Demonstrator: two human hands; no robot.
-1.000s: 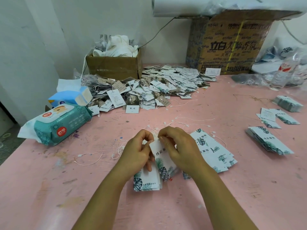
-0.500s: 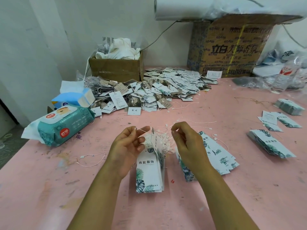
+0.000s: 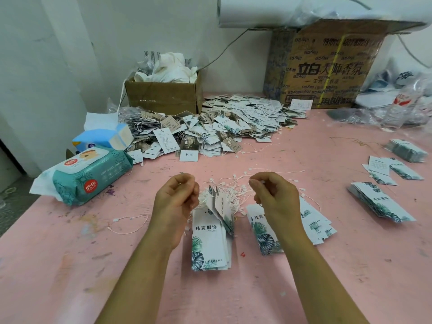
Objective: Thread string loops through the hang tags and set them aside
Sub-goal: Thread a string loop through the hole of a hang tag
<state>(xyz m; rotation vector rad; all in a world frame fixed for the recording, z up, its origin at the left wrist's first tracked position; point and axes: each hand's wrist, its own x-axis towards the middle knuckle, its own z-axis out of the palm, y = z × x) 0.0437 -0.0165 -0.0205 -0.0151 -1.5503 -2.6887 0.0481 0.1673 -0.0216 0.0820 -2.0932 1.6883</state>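
Your left hand [image 3: 175, 202] and right hand [image 3: 275, 197] have curled fingers, each seeming to pinch 1 end of a thin string [image 3: 261, 182]. The hang tag [image 3: 221, 204] hangs between them, above the stack [image 3: 210, 244] on the pink worktop [image 3: 70, 265]. Pull gently so the loop slides through. The small box [image 3: 163, 97] holds white cloth [image 3: 173, 69].
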